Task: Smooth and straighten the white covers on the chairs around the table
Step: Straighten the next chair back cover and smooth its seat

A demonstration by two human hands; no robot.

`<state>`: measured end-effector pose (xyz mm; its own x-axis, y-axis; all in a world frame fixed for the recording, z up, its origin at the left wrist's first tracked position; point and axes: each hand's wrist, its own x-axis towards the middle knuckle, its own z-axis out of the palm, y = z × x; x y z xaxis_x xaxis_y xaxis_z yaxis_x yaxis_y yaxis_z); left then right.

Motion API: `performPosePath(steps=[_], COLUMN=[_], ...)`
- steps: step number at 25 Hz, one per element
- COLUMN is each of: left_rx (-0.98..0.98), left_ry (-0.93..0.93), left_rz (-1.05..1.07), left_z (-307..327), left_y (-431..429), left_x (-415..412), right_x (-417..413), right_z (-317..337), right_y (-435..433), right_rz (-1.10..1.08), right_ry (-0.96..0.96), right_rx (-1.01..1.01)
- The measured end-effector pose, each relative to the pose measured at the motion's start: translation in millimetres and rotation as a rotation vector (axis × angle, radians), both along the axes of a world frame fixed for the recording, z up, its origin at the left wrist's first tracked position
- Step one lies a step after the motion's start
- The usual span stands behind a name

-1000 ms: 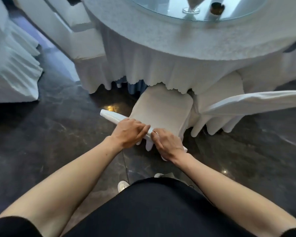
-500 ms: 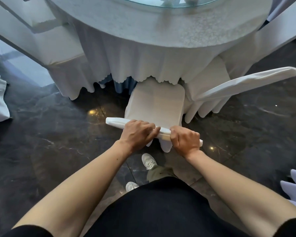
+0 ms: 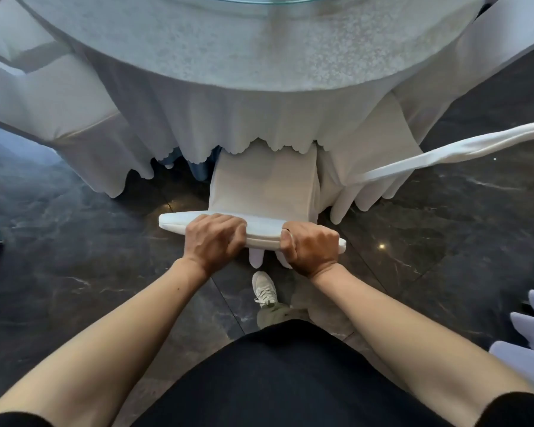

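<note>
At table edge, left hand (image 3: 215,238) & right hand (image 3: 310,246) grip closed on chair cover (image 3: 264,234) top.

From my seat the chair cover (image 3: 264,186) reads as smooth matt white cloth, the tablecloth (image 3: 259,57) as a finer, faintly speckled weave (scalloped at its hem). The floor (image 3: 74,241) is dark veined stone, polished glossy.
</note>
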<state>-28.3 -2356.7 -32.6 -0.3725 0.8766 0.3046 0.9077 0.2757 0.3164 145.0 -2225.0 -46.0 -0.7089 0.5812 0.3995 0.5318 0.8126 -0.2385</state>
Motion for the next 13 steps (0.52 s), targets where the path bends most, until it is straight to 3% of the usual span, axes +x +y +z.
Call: performPosePath(steps=[13], left_rx=[-0.098], left_ry=[-0.055], left_rz=[0.137], left_z=[2], left_y=[88], left_x=[-116], right_x=[-127], right_z=[-7], right_y=[92], right_rz=[0.049], right_ry=[0.021], right_rx=[-0.073])
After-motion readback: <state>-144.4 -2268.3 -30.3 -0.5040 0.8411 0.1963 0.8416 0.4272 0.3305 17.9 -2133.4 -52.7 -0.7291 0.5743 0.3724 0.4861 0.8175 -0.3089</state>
